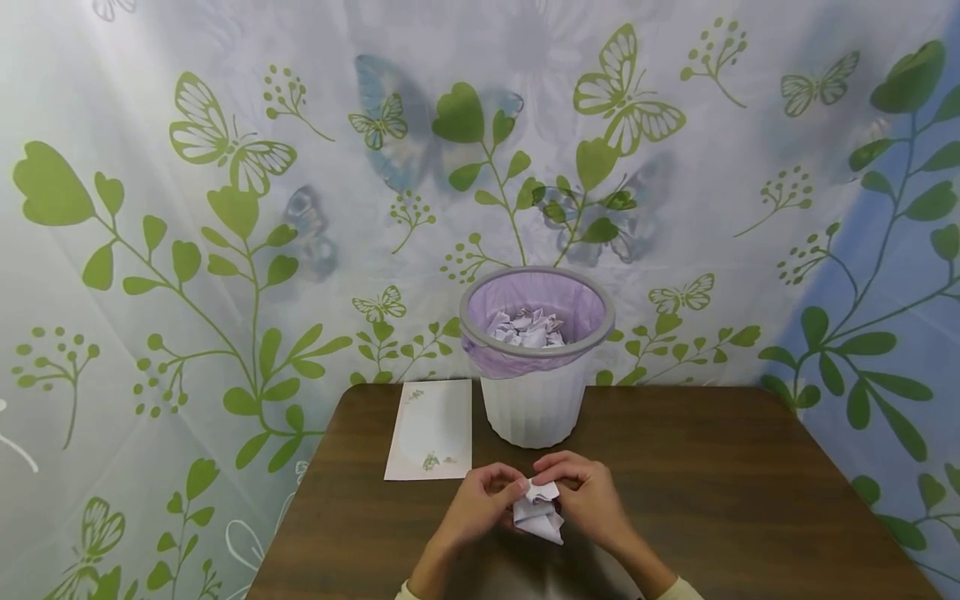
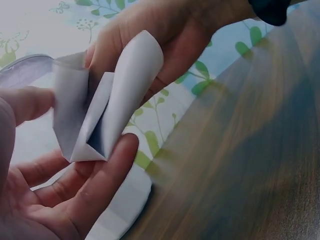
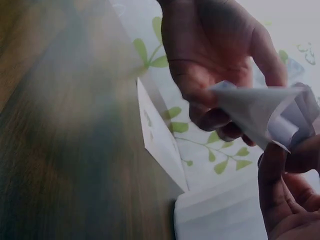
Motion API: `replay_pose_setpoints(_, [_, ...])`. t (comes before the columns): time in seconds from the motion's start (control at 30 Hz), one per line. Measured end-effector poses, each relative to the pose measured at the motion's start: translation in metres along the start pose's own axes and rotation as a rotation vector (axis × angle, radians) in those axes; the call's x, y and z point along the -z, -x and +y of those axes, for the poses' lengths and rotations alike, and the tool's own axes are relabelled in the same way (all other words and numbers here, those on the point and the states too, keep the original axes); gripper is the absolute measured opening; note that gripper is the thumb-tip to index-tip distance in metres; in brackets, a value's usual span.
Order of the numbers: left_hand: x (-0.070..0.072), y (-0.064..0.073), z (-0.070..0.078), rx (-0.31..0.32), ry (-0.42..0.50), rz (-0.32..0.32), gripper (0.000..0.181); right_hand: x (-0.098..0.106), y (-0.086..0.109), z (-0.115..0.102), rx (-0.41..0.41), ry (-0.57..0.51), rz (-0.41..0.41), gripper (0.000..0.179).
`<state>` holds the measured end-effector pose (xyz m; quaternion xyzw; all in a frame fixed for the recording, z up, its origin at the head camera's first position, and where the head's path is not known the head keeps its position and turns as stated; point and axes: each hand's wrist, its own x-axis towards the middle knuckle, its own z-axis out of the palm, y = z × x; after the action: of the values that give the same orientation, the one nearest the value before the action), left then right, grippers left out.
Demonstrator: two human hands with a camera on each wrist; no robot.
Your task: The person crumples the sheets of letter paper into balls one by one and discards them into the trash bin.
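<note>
Between both hands is a crumpled sheet of white paper (image 1: pixel 537 515), partly folded and rolled, held above the table in front of the bin. My left hand (image 1: pixel 485 502) pinches its left side with thumb and fingers. The right hand (image 1: pixel 588 497) grips the upper right part, fingers bent over the top edge. In the left wrist view the paper (image 2: pixel 131 75) shows a curled flap and an open fold, with fingertips at its lower corner. From the right wrist, the paper (image 3: pixel 255 110) looks cone-shaped, spanning the two hands.
A white waste bin (image 1: pixel 532 408) with a grey rim and purple liner stands behind the hands, holding several crumpled papers (image 1: pixel 528 329). Left of it, a pale sheet with a green leaf print (image 1: pixel 431 429) lies on the brown table (image 1: pixel 697 475). A patterned curtain (image 1: pixel 315 233) hangs behind.
</note>
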<state>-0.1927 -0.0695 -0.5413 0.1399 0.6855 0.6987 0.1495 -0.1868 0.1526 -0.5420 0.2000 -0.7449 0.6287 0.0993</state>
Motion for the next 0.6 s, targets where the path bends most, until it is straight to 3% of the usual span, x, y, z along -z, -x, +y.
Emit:
replay_pose_setpoints(0.13, [0.002, 0.0017, -0.0018, 0.01, -0.014, -0.001, 0.027, -0.0006, 0.0029, 0.0012, 0.0, 0.01, -0.018, 0.03])
replay_pose_setpoints(0.3, [0.0039, 0.0016, -0.0026, 0.006, 0.024, 0.097, 0.03, 0.002, 0.0043, 0.0011, 0.073, -0.1, -0.135, 0.032])
replay_pose_setpoints(0.47, [0.0044, 0.0005, -0.0006, 0.012, 0.119, 0.174, 0.034, 0.0073, 0.0017, -0.0018, 0.18, -0.194, -0.289, 0.054])
replay_pose_setpoints(0.6, [0.0042, 0.0001, 0.0005, 0.006, 0.152, 0.205, 0.033, 0.0087, -0.0005, -0.0011, 0.177, -0.193, -0.317, 0.056])
